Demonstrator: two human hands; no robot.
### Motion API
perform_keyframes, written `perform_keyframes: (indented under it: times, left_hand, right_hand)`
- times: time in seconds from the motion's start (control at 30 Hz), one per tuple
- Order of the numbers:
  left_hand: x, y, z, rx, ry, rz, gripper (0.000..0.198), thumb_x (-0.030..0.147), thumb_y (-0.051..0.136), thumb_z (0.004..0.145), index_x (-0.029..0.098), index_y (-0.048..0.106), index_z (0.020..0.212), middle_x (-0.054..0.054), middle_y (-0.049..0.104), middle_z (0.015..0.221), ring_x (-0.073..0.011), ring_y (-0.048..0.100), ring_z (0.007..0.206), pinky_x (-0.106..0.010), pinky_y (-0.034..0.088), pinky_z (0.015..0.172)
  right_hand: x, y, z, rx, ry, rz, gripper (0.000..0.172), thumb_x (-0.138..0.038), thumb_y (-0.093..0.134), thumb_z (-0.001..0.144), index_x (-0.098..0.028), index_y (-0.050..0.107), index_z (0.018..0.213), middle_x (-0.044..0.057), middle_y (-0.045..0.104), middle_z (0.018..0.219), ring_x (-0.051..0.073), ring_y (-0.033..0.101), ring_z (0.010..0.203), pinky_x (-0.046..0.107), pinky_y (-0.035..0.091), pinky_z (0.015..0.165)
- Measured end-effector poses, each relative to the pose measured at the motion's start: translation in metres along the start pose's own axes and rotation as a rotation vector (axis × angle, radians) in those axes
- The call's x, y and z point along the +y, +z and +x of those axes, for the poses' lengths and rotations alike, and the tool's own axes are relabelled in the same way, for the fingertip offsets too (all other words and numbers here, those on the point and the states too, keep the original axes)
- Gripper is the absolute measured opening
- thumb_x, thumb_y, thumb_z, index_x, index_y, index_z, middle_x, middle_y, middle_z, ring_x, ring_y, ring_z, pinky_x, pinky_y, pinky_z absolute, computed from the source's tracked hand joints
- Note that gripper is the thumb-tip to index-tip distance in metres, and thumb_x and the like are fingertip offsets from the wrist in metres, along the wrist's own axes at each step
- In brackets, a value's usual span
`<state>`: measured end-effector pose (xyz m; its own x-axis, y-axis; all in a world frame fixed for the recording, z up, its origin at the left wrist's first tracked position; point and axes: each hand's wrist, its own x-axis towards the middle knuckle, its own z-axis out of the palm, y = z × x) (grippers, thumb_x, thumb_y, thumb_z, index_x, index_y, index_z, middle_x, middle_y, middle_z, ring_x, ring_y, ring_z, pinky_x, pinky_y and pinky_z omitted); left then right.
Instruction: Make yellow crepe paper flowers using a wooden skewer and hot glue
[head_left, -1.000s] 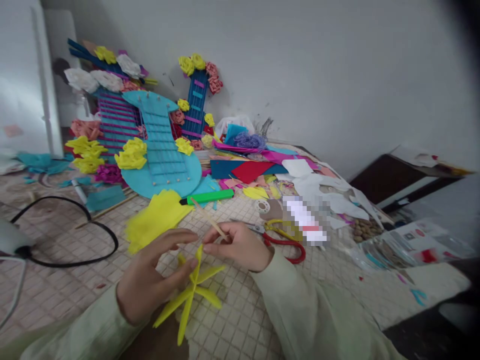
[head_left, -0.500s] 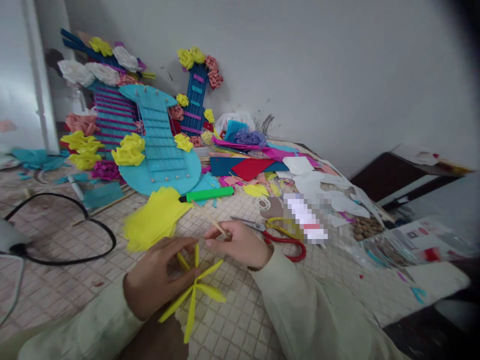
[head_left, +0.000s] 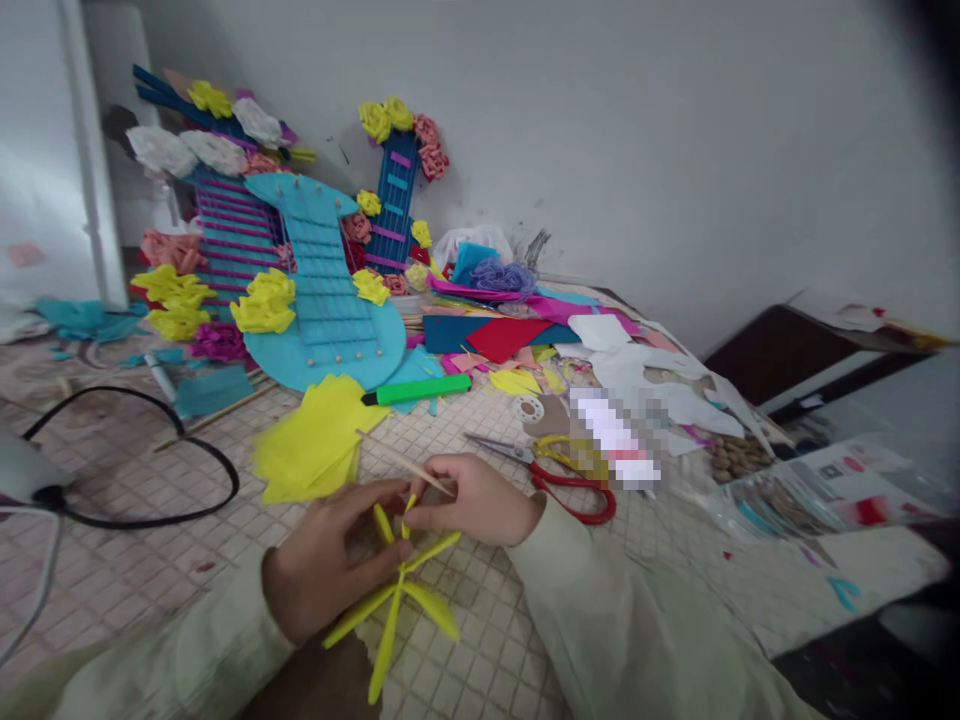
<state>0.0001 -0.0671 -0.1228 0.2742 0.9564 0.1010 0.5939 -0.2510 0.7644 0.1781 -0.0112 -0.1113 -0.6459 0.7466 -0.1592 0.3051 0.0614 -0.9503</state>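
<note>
My left hand [head_left: 322, 565] is closed, pinching a yellow crepe-paper flower [head_left: 431, 605] near its centre. Several narrow, twisted petals spread out from that centre. In my closed right hand [head_left: 484, 500] is a thin wooden stick [head_left: 397, 458], which points up and to the left. The right thumb and fingertips meet the tip of an upper petal, close to the left fingertips. Just beyond the left hand lies a pile of yellow crepe paper [head_left: 304, 440]. Scissors with red handles [head_left: 581, 500] rest to the right of my right hand.
Behind the hands, a light-blue guitar-shaped craft [head_left: 330, 310] leans among paper flowers. A green tool with a black end [head_left: 420, 388] lies before it. Coloured paper scraps [head_left: 510, 338] and white pieces [head_left: 637, 375] cover the back right. A black cable [head_left: 229, 470] loops at left.
My right thumb and fingers have come down onto the petal tip, and the stick has swung flatter toward the left. The flower stays in my left hand, slightly lower in view.
</note>
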Motion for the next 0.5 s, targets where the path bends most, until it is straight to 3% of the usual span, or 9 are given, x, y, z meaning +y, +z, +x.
perform_keyframes:
  times: [0.1,0.23,0.37,0.5]
  left_hand:
    - [0.006,-0.005,0.002,0.001,-0.037,-0.088,0.034,0.032,0.057,0.071,0.024,0.055,0.104,0.0,0.069,0.085,-0.0165,0.064,0.078,-0.028,0.051,0.071]
    - [0.014,-0.012,0.001,0.124,-0.016,-0.13,0.029,0.032,0.061,0.069,0.023,0.058,0.097,0.0,0.069,0.081,-0.0166,0.064,0.074,-0.027,0.052,0.067]
    - [0.02,-0.017,-0.007,0.265,0.135,-0.059,0.025,0.028,0.063,0.069,0.028,0.058,0.094,0.002,0.068,0.085,-0.0153,0.063,0.077,-0.025,0.052,0.069]
    - [0.025,-0.021,-0.015,0.337,0.339,0.057,0.024,0.024,0.06,0.073,0.029,0.056,0.095,0.001,0.066,0.09,-0.0151,0.062,0.083,-0.025,0.052,0.073]
  right_hand:
    - [-0.006,0.0,-0.001,0.013,-0.023,0.187,0.028,-0.03,0.074,0.06,-0.015,0.056,0.076,-0.004,0.053,0.067,0.006,0.045,0.055,0.017,0.037,0.051]
    - [-0.015,0.0,-0.004,0.018,-0.061,0.326,0.032,-0.034,0.074,0.06,-0.016,0.057,0.08,-0.003,0.055,0.073,0.004,0.042,0.05,0.016,0.033,0.045]
    - [-0.023,0.0,-0.012,0.023,-0.19,0.288,0.026,-0.035,0.069,0.067,-0.017,0.058,0.082,-0.007,0.045,0.057,0.001,0.022,0.038,0.017,0.015,0.035]
    - [-0.029,0.002,-0.019,0.139,-0.472,0.134,0.024,-0.034,0.07,0.066,-0.019,0.063,0.083,0.0,0.055,0.082,0.002,0.028,0.042,0.018,0.023,0.036]
